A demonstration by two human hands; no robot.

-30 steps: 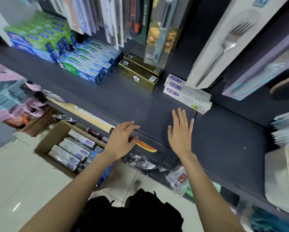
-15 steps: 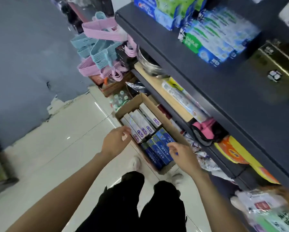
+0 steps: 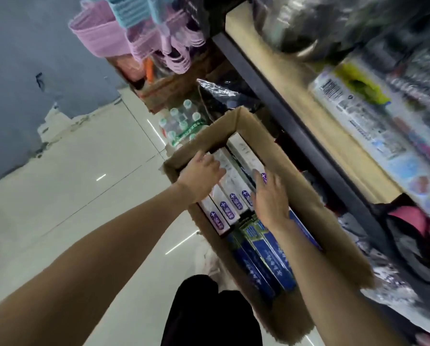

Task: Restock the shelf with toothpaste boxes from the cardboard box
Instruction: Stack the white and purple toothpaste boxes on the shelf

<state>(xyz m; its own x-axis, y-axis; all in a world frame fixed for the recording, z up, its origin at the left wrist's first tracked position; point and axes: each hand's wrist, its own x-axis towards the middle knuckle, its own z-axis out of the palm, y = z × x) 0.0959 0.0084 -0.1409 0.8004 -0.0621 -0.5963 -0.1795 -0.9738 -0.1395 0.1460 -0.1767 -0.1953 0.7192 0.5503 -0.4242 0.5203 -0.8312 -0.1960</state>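
Fingers (image 3: 204, 158) of left hand (image 3: 201, 177) and right hand (image 3: 271, 198) spread flat over white toothpaste boxes (image 3: 230, 186) — nothing gripped; risk of several slipping loose together.

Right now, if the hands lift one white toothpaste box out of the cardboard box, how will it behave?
The white toothpaste boxes are long, thin cartons, so one probably feels stiff and light, but could dent if squeezed. They lie packed side by side in the cardboard box, so one may drag its neighbours. Flat sides: unlikely to roll. The left hand and right hand are over them.
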